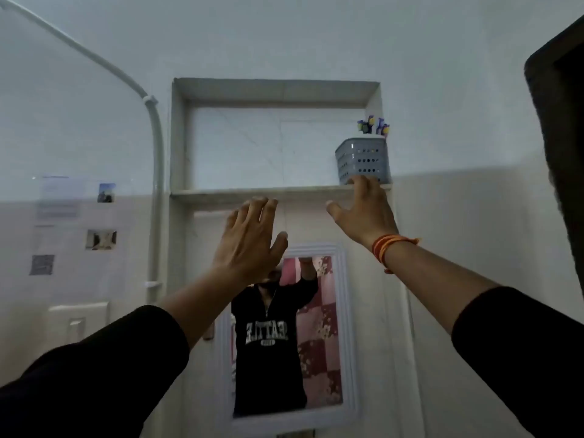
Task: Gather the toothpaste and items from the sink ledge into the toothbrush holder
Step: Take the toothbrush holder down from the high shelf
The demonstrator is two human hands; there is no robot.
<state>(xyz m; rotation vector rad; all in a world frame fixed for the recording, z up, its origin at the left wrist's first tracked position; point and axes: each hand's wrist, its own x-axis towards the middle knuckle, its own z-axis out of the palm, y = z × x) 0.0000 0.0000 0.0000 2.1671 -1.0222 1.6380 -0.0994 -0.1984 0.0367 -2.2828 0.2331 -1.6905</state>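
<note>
A grey perforated toothbrush holder (362,161) stands at the right end of a wall niche shelf (252,193), high above a mirror. Purple and white tops of several items (374,125) stick out of it. My right hand (363,210), with orange threads round the wrist, is raised with fingers spread, its fingertips at the holder's base and the shelf edge. It holds nothing. My left hand (251,238) is raised just below the shelf's middle, fingers apart and empty. No toothpaste or sink ledge is in view.
A white-framed mirror (344,327) hangs below the niche and reflects a person in a dark sweatshirt. A white pipe (155,172) runs down the wall on the left. Papers and small photos (101,239) are stuck on the left wall. A dark door frame (556,128) stands at the right.
</note>
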